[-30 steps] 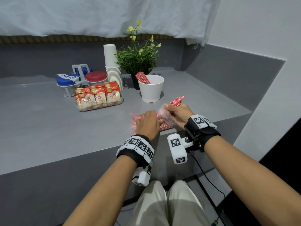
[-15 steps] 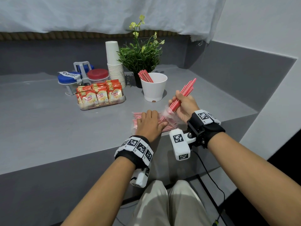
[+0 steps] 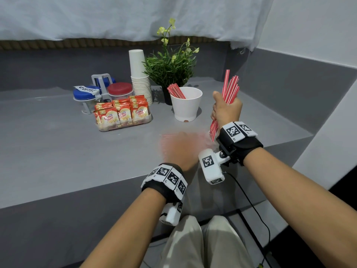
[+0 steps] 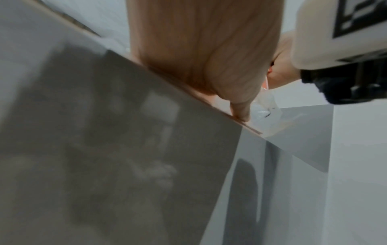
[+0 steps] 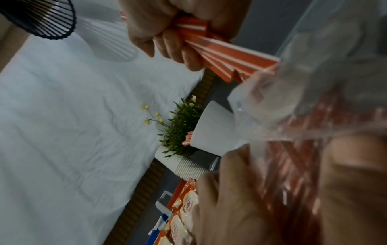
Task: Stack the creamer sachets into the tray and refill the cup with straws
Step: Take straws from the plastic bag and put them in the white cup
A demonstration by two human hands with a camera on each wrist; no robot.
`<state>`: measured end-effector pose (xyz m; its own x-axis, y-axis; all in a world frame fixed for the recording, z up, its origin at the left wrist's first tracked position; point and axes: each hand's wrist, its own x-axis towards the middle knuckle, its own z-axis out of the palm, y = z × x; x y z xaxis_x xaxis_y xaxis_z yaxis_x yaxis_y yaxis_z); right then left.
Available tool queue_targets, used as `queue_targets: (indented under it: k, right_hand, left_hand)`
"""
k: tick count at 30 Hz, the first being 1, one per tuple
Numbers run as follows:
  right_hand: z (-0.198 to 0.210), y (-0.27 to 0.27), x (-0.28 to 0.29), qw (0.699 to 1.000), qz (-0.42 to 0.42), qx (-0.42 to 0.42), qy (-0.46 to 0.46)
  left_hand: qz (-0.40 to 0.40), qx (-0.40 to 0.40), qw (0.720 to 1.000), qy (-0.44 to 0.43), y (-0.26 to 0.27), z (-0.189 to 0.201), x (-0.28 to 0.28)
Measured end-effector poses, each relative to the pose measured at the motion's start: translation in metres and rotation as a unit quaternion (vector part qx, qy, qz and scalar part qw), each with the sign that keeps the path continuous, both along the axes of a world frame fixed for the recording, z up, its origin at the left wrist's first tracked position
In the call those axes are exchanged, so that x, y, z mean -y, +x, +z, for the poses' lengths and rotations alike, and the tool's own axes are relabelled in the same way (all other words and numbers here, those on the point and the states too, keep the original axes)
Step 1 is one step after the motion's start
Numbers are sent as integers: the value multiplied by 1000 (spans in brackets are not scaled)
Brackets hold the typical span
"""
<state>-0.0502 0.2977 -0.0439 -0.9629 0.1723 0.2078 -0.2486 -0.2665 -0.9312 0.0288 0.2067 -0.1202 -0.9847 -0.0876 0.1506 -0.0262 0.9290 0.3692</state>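
My right hand grips a bunch of red straws upright, just right of the white cup, which holds a few straws. The right wrist view shows those fingers curled round the straws. My left hand is motion-blurred and lies with straight fingers on the clear plastic bag of straws near the counter's front edge. The bag shows close in the right wrist view, its mouth toward the right hand. A clear tray left of the cup holds upright creamer sachets.
Behind the tray stand a stack of paper cups, a potted plant, and jars with a red lid and a blue lid. Grey counter stretches to the left. A grey wall rises on the right.
My right hand has pulled the bunch of straws out of the bag, lifted it and turned it upright beside the cup. My left hand stays on the bag and now blurs.
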Motion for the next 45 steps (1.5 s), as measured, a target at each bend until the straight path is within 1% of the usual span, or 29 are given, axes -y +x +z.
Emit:
queue_targets:
  k: [3, 5, 9, 12, 15, 21, 24, 26, 28, 30, 32, 34, 36, 38, 41, 43, 45]
  right_hand:
    - [12, 2, 2, 1000, 18, -18, 10]
    - [17, 3, 2, 999, 28, -24, 5]
    - [20, 3, 1, 999, 34, -25, -13]
    - [19, 2, -1, 999, 42, -24, -20]
    - [19, 1, -4, 999, 41, -16, -26]
    - [39, 0, -20, 999, -12, -14, -32]
    - [49, -3, -34, 997, -40, -7, -66]
    - [49, -5, -42, 996, -66, -7, -66]
    - [41, -4, -47, 996, -81, -6, -23]
    - [26, -1, -49, 997, -51, -3, 59]
    - [5, 4, -48, 987, 31, 6, 159]
    - [-16, 8, -44, 961, 122, 13, 249]
    - [-31, 8, -39, 943, 174, 8, 283]
    - [-34, 7, -36, 941, 175, 1, 289]
    - [-25, 0, -35, 955, 125, 7, 269]
    - [-14, -6, -36, 969, 91, 5, 229]
    - [-3, -13, -37, 980, 55, -11, 193]
  left_hand:
    - [-21, -64, 990, 124, 0, 1, -4]
    - [-38, -96, 981, 165, -2, 1, -9]
    - [-24, -128, 974, 187, -9, 2, -16]
    - [-34, -142, 966, 211, -15, 6, -19]
    - [-35, -153, 964, 212, -19, 9, -20]
    - [-25, -158, 972, 174, -23, 7, -18]
    - [-11, -154, 968, 196, -24, 7, -19]
    - [7, -155, 961, 229, -25, 6, -19]
    - [25, -155, 954, 256, -26, 5, -19]
    - [33, -157, 949, 270, -28, 4, -19]
    - [35, -160, 945, 283, -28, 4, -19]
    - [31, -168, 941, 292, -28, 3, -18]
    - [25, -166, 942, 291, -28, 3, -17]
    - [14, -159, 945, 285, -27, 3, -16]
    - [-7, -136, 954, 269, -26, 5, -13]
    - [-13, -107, 970, 217, -25, 5, -10]
    - [-2, -66, 987, 143, -24, 5, -8]
